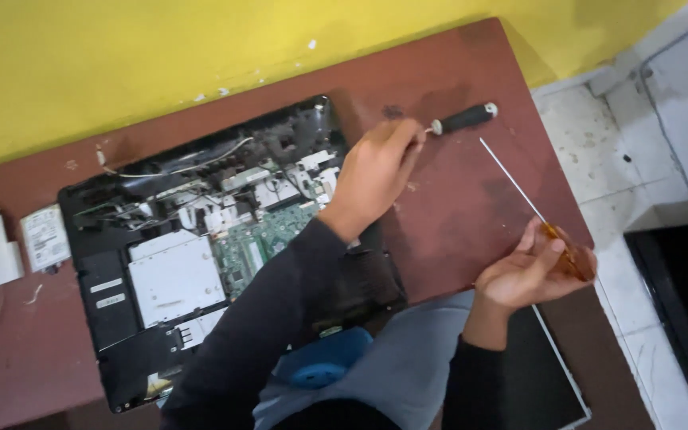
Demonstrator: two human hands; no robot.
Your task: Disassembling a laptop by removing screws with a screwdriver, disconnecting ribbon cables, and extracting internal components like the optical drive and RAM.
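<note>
My left hand [376, 171] reaches across the brown counter [455, 199], its grip pinching the metal end of a black-handled screwdriver [463, 119] that lies near the counter's far edge by the yellow wall [161, 48]. My right hand [531, 275] sits at the counter's near right corner, grip pressed together around the amber handle of a long screwdriver [547, 231], whose thin shaft points toward the far edge. An opened laptop [201, 239], its green circuit board and silver drive exposed, lies mid-counter under my left forearm. A small hard drive [44, 236] rests just beside the laptop's left edge.
</note>
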